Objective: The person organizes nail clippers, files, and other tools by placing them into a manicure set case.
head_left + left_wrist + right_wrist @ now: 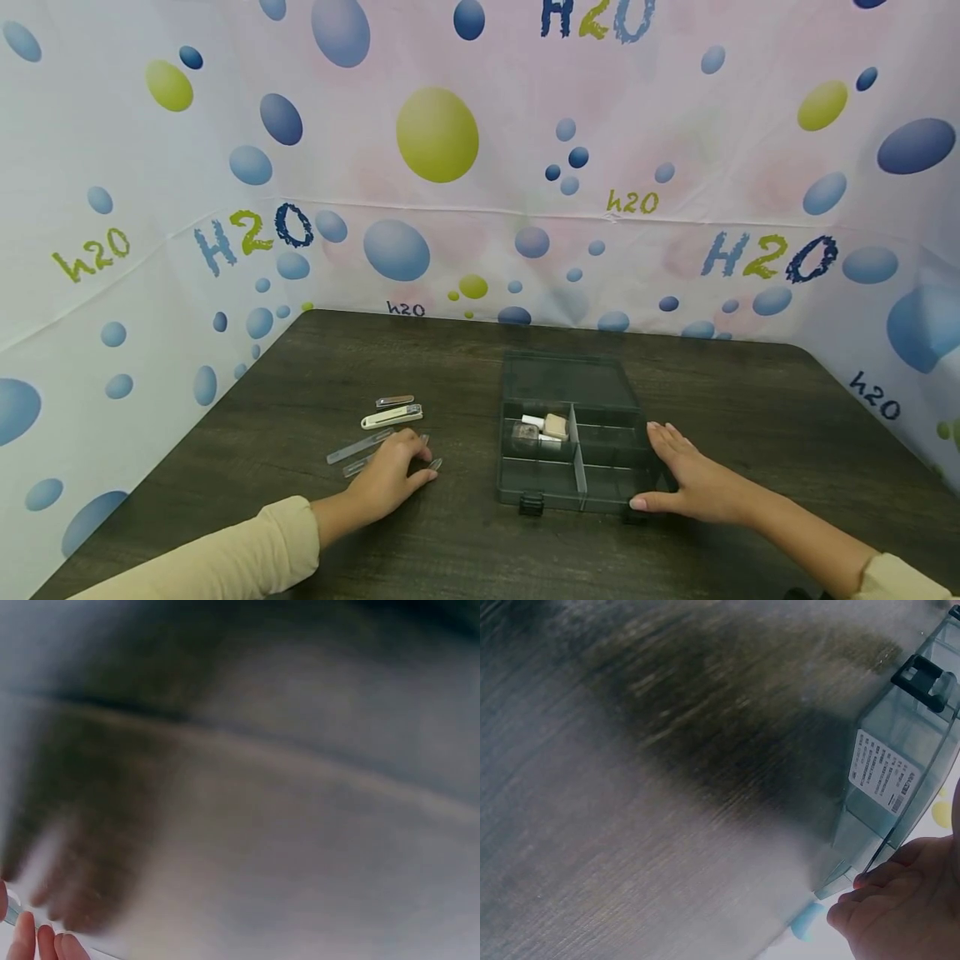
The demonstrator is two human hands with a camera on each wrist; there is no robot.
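My left hand [384,475] is low over the table, its thumb and index finger pinching a small clear slim piece [436,464]. Beside and partly under this hand lie clear slim strips [358,447]. Just beyond them are a white nail clipper [392,416] and a smaller brownish one [394,401]. A dark translucent divided box [551,502] stands with its lid [566,379] laid back. Inside its back left compartment are small nail polish bottles [556,427], one beige and one dark, with white caps. My right hand [705,483] rests against the box's right side, fingers extended.
The dark wood-grain table [457,550] ends at a printed backdrop [480,250] behind and at both sides. Black latches [532,503] project from the box's front. A white printed label [883,771] shows on the box in the right wrist view.
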